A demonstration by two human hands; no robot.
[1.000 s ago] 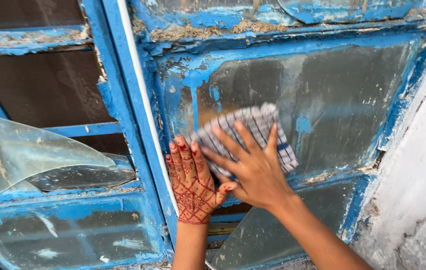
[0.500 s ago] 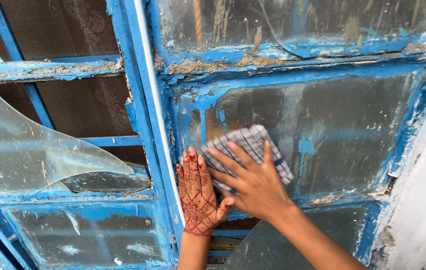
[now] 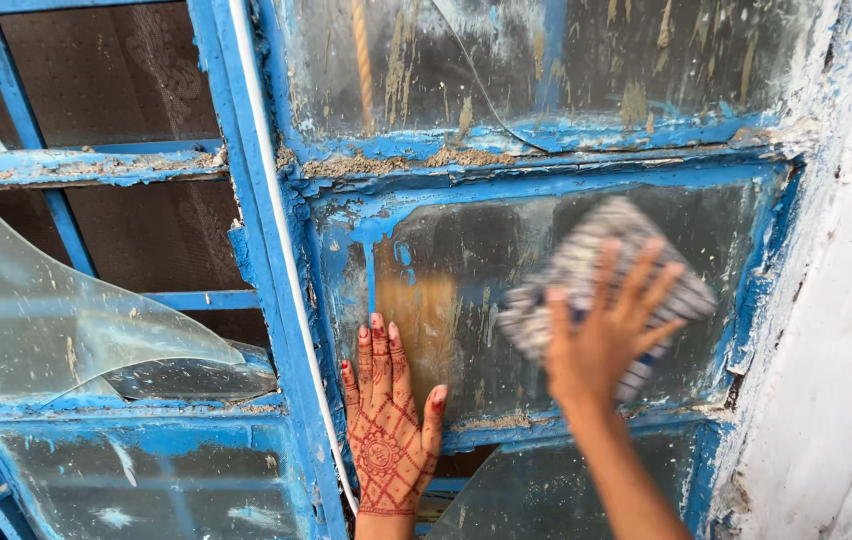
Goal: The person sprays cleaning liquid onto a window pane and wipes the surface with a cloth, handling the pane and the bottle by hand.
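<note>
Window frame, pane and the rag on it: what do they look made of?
Frame: probably wood, blue paint flaking off. Pane: glass, see-through but grimy and paint-smeared. Rag under the right hand: soft woven cloth, checked, blurred here.

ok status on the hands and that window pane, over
Left hand flat on dirty glass pane. Right hand presses checked cloth to it. Broken glass shard sits left.
</note>
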